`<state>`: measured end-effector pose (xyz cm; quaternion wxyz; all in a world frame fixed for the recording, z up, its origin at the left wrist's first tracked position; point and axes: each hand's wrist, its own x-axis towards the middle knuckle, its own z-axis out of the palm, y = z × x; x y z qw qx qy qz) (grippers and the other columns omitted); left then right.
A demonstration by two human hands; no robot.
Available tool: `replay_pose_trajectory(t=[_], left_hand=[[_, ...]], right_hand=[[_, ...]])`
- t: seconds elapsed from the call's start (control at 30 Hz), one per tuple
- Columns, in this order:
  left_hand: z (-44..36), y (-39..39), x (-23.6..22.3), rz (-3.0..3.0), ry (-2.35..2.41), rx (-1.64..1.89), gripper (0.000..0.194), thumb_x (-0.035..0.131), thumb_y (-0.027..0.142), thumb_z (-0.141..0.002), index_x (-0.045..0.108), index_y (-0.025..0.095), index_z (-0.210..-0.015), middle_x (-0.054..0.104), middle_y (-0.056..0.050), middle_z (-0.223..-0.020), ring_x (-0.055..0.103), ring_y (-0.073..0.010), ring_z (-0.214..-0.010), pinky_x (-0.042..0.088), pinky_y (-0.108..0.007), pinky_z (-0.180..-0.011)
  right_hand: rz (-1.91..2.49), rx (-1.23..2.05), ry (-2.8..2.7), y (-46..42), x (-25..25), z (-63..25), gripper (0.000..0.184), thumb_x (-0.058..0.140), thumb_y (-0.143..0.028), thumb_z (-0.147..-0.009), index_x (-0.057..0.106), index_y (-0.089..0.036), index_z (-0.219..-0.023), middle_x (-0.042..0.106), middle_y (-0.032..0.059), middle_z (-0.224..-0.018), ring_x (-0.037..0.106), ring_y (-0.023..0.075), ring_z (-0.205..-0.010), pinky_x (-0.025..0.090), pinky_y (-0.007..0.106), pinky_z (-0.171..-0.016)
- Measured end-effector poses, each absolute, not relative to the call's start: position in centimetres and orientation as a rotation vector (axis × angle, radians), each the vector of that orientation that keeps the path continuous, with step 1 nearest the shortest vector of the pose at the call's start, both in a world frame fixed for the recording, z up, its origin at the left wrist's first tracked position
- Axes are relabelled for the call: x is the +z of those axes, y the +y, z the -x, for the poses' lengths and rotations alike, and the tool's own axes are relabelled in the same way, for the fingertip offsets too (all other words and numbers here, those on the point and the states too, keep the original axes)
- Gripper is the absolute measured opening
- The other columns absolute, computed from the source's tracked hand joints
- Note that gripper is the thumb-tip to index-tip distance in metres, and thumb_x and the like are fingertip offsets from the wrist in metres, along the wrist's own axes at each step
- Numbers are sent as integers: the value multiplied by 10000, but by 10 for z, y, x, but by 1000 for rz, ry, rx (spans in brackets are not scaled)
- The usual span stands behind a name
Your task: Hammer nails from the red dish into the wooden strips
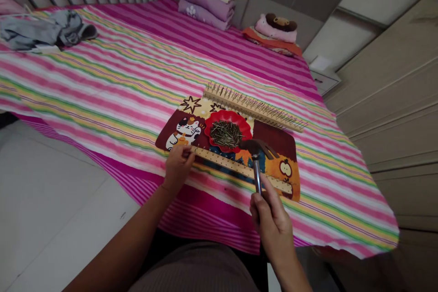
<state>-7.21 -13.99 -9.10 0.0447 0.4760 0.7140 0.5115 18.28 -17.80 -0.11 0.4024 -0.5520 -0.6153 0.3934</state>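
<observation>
My right hand (272, 219) is wrapped round the metal handle of a claw hammer (256, 173), whose dark head is raised near the right rim of a red scalloped bowl (248, 123). Inside the bowl lies a heap of nails (226, 133). A flat wooden strip (232, 163) dotted with small dark marks lies across the front of a patterned mat (294, 146). At the strip's left end, my left hand (178, 166) has its thumb and fingers pinched together; whatever is between the fingertips is too small to make out.
Behind the bowl lies a second wooden strip (253, 110) bristling with upright nails. All this rests on a bed with a striped cover (112, 96). Grey clothing (51, 32) lies far left, folded bedding (205, 4) at the back, wooden cabinets (393, 100) on the right.
</observation>
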Motion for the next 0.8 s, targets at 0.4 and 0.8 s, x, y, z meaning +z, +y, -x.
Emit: replay_pose_trajectory(t=[0.4,0.8], left_hand=[[121,-119,-59,-1810,1908,808,429,549,239,-695,631,245,-1116,686,-29,-1082,621,-195,-996,485,-307,-885],[151,-139,-60,-1638,1892,829,543,558,549,-669,662,228,-1094,690,-88,-1061,646,-254,-932,524,-355,-800]], right_hand=[[1644,1011,-1018,-177,-43,-238,662,620,-461,-763,489,-245,-1375,496,-58,-589,415,92,-478,365,217,-448],[1574,978,-755,-149,-52,-253,691,642,-419,-723,478,-255,-1373,509,-66,-637,422,71,-465,334,182,-399]])
